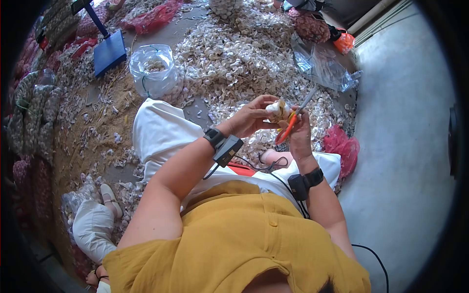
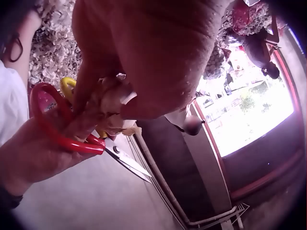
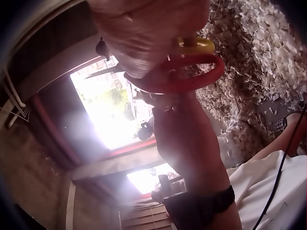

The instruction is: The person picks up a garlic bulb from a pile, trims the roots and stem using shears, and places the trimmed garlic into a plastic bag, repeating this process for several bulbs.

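Observation:
In the head view my left hand (image 1: 246,118) grips a garlic bulb (image 1: 278,111) with brownish outer skin, in front of my lap. Close against it, my right hand (image 1: 300,134) holds a pair of scissors (image 1: 288,128) with red and yellow handles, blades pointing up and away. The left wrist view has the red handle loop (image 2: 45,127) by the right fingers and the blades (image 2: 127,162) beside the bulb, nearly closed together. Much of the bulb (image 2: 114,98) is hidden there behind the left hand. In the right wrist view the right palm covers most of the scissors.
Loose garlic and peelings (image 1: 229,53) cover the floor ahead. A clear plastic bag (image 1: 154,71) stands beyond my left knee, near a blue platform scale (image 1: 110,53). Pink net (image 1: 340,149) lies by my right knee, next to a pale wall (image 1: 400,146). Another person's leg (image 1: 93,224) is at left.

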A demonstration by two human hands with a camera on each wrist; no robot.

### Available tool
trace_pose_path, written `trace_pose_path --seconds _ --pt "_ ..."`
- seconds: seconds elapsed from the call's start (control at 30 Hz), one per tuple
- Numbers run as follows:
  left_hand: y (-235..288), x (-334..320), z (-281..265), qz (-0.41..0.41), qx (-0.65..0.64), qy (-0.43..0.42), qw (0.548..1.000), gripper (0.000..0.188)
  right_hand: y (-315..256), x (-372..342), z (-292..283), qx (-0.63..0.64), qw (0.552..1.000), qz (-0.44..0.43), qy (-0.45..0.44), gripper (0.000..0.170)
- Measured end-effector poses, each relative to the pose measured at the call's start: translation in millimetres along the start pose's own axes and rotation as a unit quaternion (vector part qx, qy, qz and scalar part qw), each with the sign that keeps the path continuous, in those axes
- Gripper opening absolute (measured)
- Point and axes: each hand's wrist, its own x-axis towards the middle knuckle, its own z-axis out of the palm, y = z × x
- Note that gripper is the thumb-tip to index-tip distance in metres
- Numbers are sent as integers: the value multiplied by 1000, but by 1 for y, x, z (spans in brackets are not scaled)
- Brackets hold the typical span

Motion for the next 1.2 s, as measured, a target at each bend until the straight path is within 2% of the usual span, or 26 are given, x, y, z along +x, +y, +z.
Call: trace_pose_path --seconds 0.1,0.17,0.2,0.23,0.3,0.33,0.4,0.43,0.53,0.57,0.63,0.67,0.7,0.8,0.93,0.97,1.0,1.03,1.1,1.13,1.17,1.2 --pt "-4 2 6 -32 -9 11 999 33 0 -1 4 8 999 33 22 53" --pt "-8 5 12 -27 161 67 984 31 -3 -1 5 -2 999 36 19 54" --pt "-12 7 12 55 258 66 962 27 -2 -2 5 12 999 40 16 54" --pt "-17 11 9 56 258 66 962 27 -2 -2 5 26 999 44 13 55" --pt "-25 19 1 136 410 81 898 19 -2 -1 6 12 999 39 15 55" --pt "-22 18 4 136 410 82 898 19 -2 -2 7 -1 999 34 19 56" --pt "-13 17 10 163 503 126 840 14 2 -5 7 -19 1000 16 12 56" --pt "-11 17 9 163 503 125 840 14 3 -6 7 -36 999 -1 5 57" --pt "-3 16 5 69 384 180 903 17 0 -5 5 -25 1000 12 1 57" --pt "-1 15 2 69 384 179 903 17 -3 -3 5 -25 1000 11 2 57" --pt "0 12 -5 84 295 168 937 19 -10 0 5 -40 999 14 11 53" --pt "-3 14 -5 118 318 119 933 15 -10 1 3 -41 999 15 12 53" --pt "-5 14 -5 118 316 120 934 15 -11 2 1 -47 998 35 18 51" --pt "-8 12 -4 168 480 72 858 10 -3 1 0 -71 996 50 22 48" --pt "-5 9 0 138 464 108 869 7 -7 -6 6 -79 996 29 18 52" --pt "-5 9 0 128 465 148 863 7 -9 -7 9 -57 998 27 12 54" --pt "-5 9 -2 117 467 188 856 7 -13 -8 11 -43 999 0 -11 58" --pt "-6 9 -6 117 467 188 856 7 -13 -7 12 -43 999 -1 -11 58" --pt "-18 13 -27 100 351 300 881 9 -14 -2 14 -47 993 -103 -33 58" --pt "-9 9 -26 81 367 291 880 20 -16 -2 13 -47 993 -103 -32 58" --pt "-6 7 -21 81 367 289 880 20 -19 -1 11 -113 984 -139 -24 58" --pt "-3 5 -14 35 317 245 915 27 -20 0 9 -178 968 -173 -17 57"
